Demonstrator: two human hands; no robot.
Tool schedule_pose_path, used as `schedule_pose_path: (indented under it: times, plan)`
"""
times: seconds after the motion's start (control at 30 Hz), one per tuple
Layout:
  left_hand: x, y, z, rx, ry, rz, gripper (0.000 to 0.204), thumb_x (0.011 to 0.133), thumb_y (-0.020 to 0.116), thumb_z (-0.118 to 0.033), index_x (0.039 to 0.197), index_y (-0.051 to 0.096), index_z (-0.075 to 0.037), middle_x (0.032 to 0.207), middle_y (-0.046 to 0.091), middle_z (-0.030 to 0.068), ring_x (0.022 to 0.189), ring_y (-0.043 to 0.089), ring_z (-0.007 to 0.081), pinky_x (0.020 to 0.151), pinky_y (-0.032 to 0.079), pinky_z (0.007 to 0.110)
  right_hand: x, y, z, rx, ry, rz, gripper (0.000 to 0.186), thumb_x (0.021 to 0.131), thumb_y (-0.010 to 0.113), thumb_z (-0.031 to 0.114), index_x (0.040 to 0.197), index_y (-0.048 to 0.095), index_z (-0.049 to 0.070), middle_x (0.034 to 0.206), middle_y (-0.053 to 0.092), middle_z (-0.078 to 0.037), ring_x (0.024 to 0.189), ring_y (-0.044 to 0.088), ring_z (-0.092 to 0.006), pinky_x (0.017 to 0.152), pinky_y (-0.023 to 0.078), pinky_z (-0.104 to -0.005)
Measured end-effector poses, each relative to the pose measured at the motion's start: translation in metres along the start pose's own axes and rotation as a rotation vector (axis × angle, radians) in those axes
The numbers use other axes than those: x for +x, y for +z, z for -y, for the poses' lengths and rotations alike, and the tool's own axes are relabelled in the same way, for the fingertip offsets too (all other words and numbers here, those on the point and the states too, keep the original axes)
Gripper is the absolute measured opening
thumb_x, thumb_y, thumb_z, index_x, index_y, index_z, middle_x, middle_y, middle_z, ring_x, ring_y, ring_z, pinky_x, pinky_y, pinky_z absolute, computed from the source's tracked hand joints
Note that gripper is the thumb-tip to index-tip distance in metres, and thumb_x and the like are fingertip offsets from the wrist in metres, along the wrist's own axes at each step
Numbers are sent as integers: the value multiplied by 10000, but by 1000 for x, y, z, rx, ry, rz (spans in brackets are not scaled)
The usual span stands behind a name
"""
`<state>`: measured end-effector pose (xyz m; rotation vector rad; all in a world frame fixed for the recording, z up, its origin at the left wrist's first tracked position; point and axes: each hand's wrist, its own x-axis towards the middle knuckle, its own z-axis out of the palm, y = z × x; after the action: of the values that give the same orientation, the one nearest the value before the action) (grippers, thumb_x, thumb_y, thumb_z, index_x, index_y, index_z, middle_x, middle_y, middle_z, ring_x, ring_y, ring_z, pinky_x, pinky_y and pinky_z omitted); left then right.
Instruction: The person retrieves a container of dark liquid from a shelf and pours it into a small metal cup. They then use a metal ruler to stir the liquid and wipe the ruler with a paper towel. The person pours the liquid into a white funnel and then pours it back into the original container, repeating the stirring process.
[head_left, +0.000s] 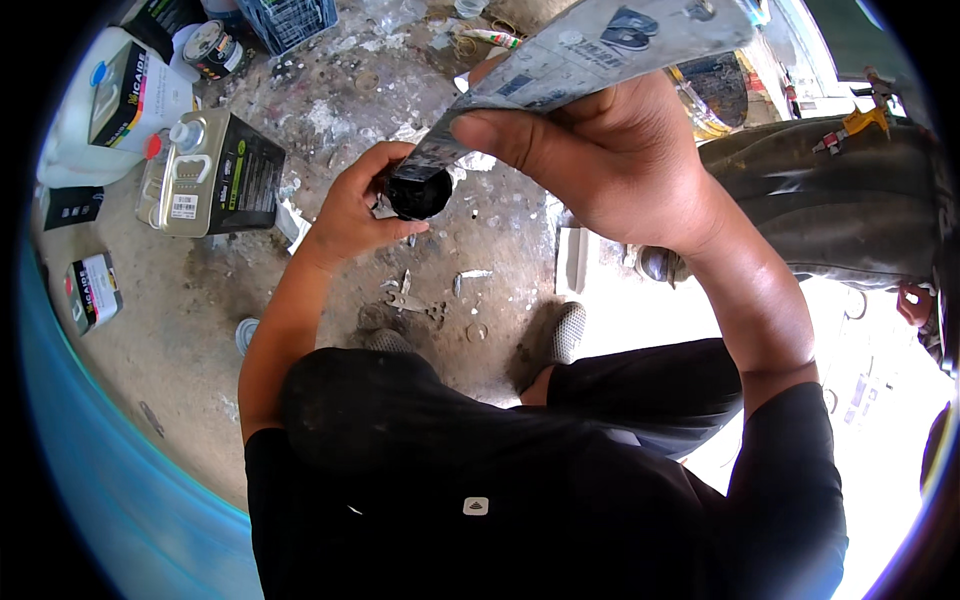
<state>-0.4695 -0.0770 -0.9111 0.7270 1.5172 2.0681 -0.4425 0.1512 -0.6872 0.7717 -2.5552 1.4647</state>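
Note:
My left hand (345,208) is wrapped round a small cup (420,198) whose inside is black; whether paint fills it or only coats it is hard to tell. Between the thumb and fingers of my right hand (635,165) is a long, flat grey strip (570,65), smeared with paint and carrying printed marks. It slants down to the left, and its blackened lower end reaches the cup's mouth. The strip covers part of the cup's far rim.
Metal cans (222,180) and a white jug (85,130) stand at the left, with a smaller can (95,290) nearer me. A flat metal tool (416,304) lies on the paint-spotted floor (350,90) before my shoes. A hose fitting (855,125) is at the right.

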Motion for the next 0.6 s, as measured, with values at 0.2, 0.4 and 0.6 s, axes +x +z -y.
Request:
schedule_pose_path:
  times: [0.2, 0.4, 0.6]
  plan:
    - [4, -3, -18, -66, 23, 97, 823, 668, 926, 33, 1396, 553, -58, 1336, 618, 55, 1265, 600, 193, 1100, 472, 340, 0, -28, 21, -94, -246, 248, 225, 910, 784, 45, 1113, 707, -16, 912, 732, -75, 807, 706, -156, 688, 559, -263]
    - [-4, -4, -12, -96, -7, 182, 840, 654, 947, -9, 1398, 557, -48, 1351, 624, 80, 1293, 592, 217, 1117, 465, 360, -1, -52, 15, -86, -305, 238, 239, 886, 806, 94, 1076, 715, -19, 965, 744, -93, 847, 715, -170, 741, 585, -278]
    - [-2, 2, -20, -114, 14, 165, 833, 658, 941, -1, 1395, 553, -36, 1352, 628, 104, 1300, 591, 224, 1115, 468, 360, -21, -36, 1, -68, -165, 212, 228, 925, 774, 95, 1113, 694, -7, 901, 715, -78, 748, 656, -129, 645, 528, -260]
